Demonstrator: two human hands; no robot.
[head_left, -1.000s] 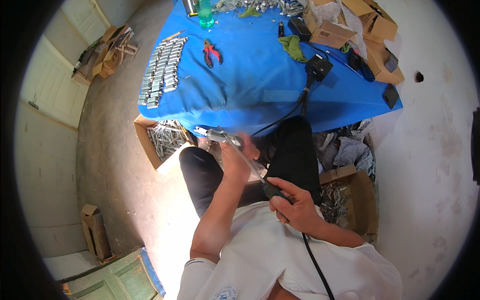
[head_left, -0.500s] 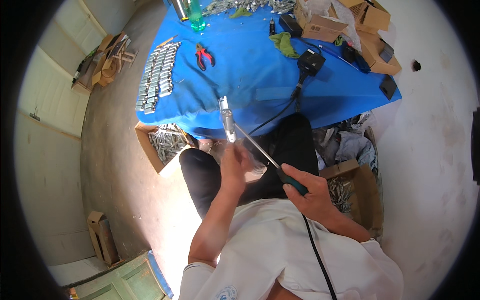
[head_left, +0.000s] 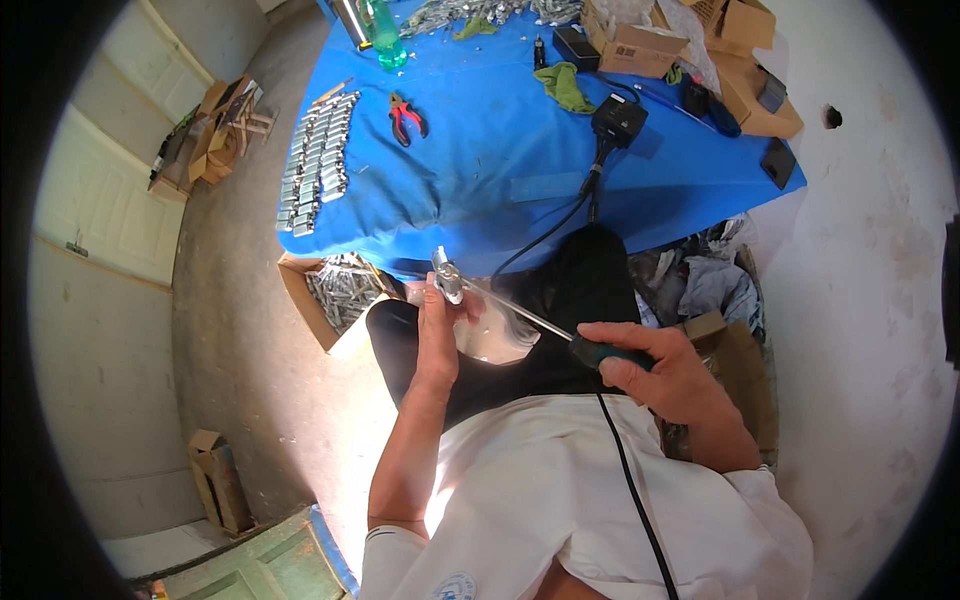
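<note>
Shiny silver elongated metal fitting, lowered and tilted since 0.5 s ago, sits gripped in our left hand before the blue cloth-covered table, seemingly re-angled for the green-handled steel screwdriver our right hand clasps. Thin black cable hangs below, perhaps liable to snag; red-handled pliers lie well apart.

Screwdriver tip: contact unclear | green bottle: top cut off

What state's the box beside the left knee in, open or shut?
Open: the cardboard box has its top uncovered, with metal parts visible inside.
</note>
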